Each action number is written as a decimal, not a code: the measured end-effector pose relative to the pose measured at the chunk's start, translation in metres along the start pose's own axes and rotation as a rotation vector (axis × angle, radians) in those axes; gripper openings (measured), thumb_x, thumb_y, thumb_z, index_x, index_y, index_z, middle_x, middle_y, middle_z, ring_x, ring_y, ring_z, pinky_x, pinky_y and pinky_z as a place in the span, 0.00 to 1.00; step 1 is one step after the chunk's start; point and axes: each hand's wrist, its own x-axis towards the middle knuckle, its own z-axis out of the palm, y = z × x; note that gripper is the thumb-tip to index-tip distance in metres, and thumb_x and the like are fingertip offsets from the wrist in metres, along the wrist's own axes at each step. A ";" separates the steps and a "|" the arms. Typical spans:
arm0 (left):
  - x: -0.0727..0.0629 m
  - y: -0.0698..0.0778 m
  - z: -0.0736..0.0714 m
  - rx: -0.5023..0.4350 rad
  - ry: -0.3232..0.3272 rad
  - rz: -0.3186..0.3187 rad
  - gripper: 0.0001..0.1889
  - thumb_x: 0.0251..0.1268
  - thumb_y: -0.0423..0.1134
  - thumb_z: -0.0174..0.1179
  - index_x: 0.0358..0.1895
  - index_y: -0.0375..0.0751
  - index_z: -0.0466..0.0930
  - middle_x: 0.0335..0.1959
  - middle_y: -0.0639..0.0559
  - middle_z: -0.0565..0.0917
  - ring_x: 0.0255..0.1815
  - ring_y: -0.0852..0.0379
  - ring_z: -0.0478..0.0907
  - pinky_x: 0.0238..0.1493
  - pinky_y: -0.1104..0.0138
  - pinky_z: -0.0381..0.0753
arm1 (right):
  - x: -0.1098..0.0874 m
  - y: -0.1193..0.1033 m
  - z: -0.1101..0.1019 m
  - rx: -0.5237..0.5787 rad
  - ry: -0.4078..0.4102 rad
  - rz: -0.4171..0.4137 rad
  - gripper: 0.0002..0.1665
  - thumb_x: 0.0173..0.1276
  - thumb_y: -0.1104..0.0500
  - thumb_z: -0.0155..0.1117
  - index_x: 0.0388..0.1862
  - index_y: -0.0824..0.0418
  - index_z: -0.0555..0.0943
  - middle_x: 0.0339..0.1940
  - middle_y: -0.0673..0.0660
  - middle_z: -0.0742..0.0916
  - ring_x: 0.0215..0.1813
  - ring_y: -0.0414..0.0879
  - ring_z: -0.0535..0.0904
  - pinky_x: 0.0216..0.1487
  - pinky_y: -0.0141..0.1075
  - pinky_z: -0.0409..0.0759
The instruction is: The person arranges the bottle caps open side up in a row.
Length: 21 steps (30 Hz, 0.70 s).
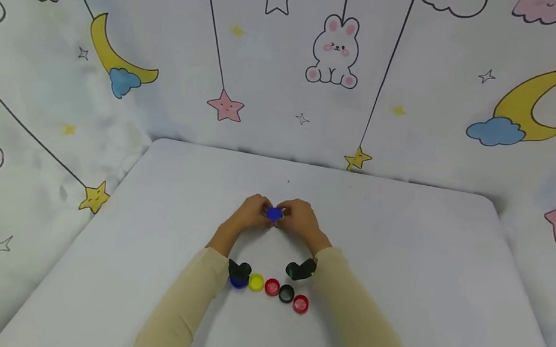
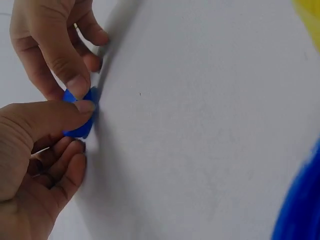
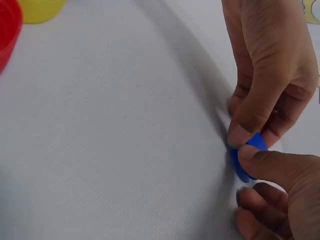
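Note:
Both hands meet over the white table around one small blue bottle cap [image 1: 274,215], its flat top facing up in the head view. My left hand [image 1: 254,211] pinches one side of the cap between thumb and fingers. From the opposite side my right hand [image 1: 300,218] pinches it too. In the left wrist view the two thumbs lie close together on the blue cap [image 2: 76,132], low over the table. The right wrist view shows the same blue cap [image 3: 259,142] partly covered by the thumbs, with the other fingers curled behind and below.
Nearer the body lies a row of caps: blue [image 1: 239,283], yellow [image 1: 256,282], red [image 1: 272,287], black [image 1: 287,294] and another red one [image 1: 301,304]. Dark wrist mounts [image 1: 301,269] hang beside the sleeves. A cartoon-patterned backdrop [image 1: 282,77] stands behind the white table [image 1: 408,249].

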 end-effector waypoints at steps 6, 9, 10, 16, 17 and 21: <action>-0.002 0.028 -0.003 -0.061 -0.029 0.068 0.19 0.53 0.34 0.74 0.47 0.31 0.81 0.39 0.44 0.79 0.41 0.52 0.77 0.46 0.62 0.80 | -0.022 0.009 -0.041 0.121 -0.036 -0.114 0.22 0.57 0.62 0.76 0.51 0.64 0.85 0.44 0.59 0.88 0.43 0.49 0.83 0.42 0.37 0.82; -0.006 0.044 -0.010 -0.159 -0.004 0.114 0.19 0.54 0.34 0.72 0.49 0.33 0.80 0.40 0.45 0.81 0.42 0.53 0.79 0.47 0.62 0.81 | -0.031 0.008 -0.067 0.159 -0.017 -0.171 0.22 0.57 0.62 0.76 0.51 0.65 0.84 0.44 0.58 0.88 0.43 0.48 0.84 0.42 0.36 0.83; -0.008 0.049 -0.014 -0.187 0.008 0.133 0.19 0.55 0.35 0.72 0.49 0.34 0.80 0.41 0.45 0.82 0.42 0.53 0.80 0.47 0.62 0.82 | -0.034 0.007 -0.075 0.164 0.001 -0.194 0.22 0.57 0.61 0.76 0.52 0.65 0.84 0.44 0.57 0.88 0.43 0.47 0.84 0.43 0.36 0.83; -0.037 0.093 -0.061 -0.258 0.094 0.264 0.19 0.59 0.35 0.69 0.53 0.35 0.80 0.48 0.44 0.85 0.49 0.49 0.84 0.57 0.55 0.81 | -0.056 -0.023 -0.122 0.261 0.106 -0.359 0.22 0.59 0.58 0.75 0.52 0.63 0.85 0.43 0.55 0.88 0.43 0.45 0.84 0.44 0.35 0.84; -0.043 0.102 -0.070 -0.260 0.108 0.290 0.18 0.60 0.34 0.69 0.53 0.35 0.80 0.48 0.44 0.85 0.50 0.48 0.84 0.58 0.54 0.80 | -0.061 -0.031 -0.131 0.276 0.121 -0.388 0.22 0.59 0.58 0.75 0.52 0.63 0.85 0.43 0.55 0.88 0.43 0.46 0.84 0.44 0.37 0.84; -0.058 0.138 -0.101 -0.320 0.157 0.401 0.19 0.58 0.31 0.69 0.53 0.34 0.80 0.49 0.43 0.84 0.53 0.47 0.83 0.59 0.53 0.79 | -0.083 -0.058 -0.171 0.292 0.221 -0.478 0.21 0.57 0.59 0.77 0.49 0.64 0.86 0.45 0.56 0.87 0.45 0.48 0.83 0.47 0.39 0.84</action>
